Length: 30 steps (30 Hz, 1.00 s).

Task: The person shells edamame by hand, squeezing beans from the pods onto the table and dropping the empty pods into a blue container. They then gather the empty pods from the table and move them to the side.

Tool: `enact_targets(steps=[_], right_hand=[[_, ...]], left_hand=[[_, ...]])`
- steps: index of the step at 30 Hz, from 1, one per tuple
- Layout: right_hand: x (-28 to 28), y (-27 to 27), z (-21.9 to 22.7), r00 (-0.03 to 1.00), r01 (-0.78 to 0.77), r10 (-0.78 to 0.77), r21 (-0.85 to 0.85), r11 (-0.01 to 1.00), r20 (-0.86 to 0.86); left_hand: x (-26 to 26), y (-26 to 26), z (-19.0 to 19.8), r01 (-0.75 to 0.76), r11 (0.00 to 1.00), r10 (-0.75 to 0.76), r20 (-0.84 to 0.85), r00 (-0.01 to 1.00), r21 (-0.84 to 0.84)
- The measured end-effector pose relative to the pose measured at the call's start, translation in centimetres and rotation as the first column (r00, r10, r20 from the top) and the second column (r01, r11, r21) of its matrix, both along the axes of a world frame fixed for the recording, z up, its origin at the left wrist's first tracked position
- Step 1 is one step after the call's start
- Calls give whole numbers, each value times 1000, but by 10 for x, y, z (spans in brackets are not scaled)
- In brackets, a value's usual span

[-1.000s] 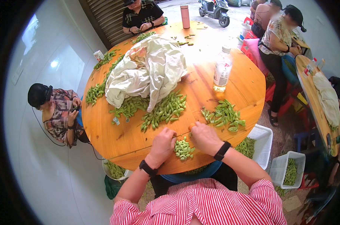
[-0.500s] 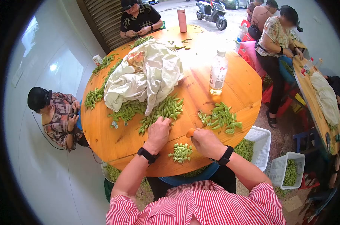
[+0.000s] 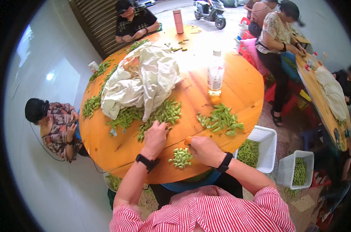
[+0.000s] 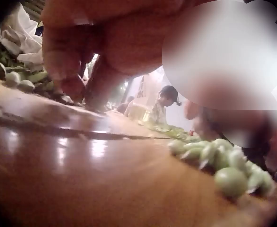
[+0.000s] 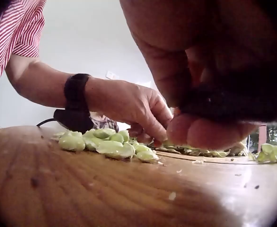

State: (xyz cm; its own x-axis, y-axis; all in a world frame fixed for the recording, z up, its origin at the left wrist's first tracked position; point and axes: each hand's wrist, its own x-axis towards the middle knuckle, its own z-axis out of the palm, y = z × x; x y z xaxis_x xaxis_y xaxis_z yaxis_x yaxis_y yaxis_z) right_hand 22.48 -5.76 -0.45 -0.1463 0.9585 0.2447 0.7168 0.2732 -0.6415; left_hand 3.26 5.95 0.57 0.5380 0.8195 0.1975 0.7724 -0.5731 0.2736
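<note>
In the head view my left hand [image 3: 155,140] reaches to the near edge of a heap of green pods [image 3: 168,112]; its fingertips are low at the pods, and whether they pinch one is hidden. Just right of a small pile of shelled beans [image 3: 181,157], my right hand [image 3: 206,150] is curled close over the table, with an orange cover or object [image 3: 188,140] at its fingertips. The right wrist view shows its bent fingers near the tabletop, beside the beans [image 5: 112,144]. Loose beans [image 4: 230,182] also show in the left wrist view.
A crumpled pale cloth [image 3: 140,79] covers part of the pod heap. Beyond the right-hand pods [image 3: 222,120] stands a clear bottle [image 3: 215,75], and a pink flask [image 3: 178,21] is at the far edge. White baskets [image 3: 262,149] stand right of the round table [image 3: 121,154]. Other people sit or stand around.
My left hand has moved forward and left, from beside the beans to the pod heap. My right hand remains by the beans, slightly nearer my body. The head view has shifted.
</note>
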Motion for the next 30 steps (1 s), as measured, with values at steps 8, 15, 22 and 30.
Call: enact_targets(steps=[8, 15, 22, 30], right_hand=[[-4, 2, -8, 939, 165, -146, 36, 986, -311], [2, -3, 4, 918, 70, -126, -159, 985, -376], [-2, -6, 14, 932, 38, -68, -90, 995, -355], [-4, -9, 13, 976, 46, -58, -58, 997, -209]], left_hand=[[12, -61, 12, 274, 629, 373, 592, 715, -727], [10, -76, 3, 337, 607, 428, 653, 624, -720], [10, -83, -2, 259, 721, 353, 663, 660, -642], [16, -90, 4, 125, 874, 233, 630, 741, -470]])
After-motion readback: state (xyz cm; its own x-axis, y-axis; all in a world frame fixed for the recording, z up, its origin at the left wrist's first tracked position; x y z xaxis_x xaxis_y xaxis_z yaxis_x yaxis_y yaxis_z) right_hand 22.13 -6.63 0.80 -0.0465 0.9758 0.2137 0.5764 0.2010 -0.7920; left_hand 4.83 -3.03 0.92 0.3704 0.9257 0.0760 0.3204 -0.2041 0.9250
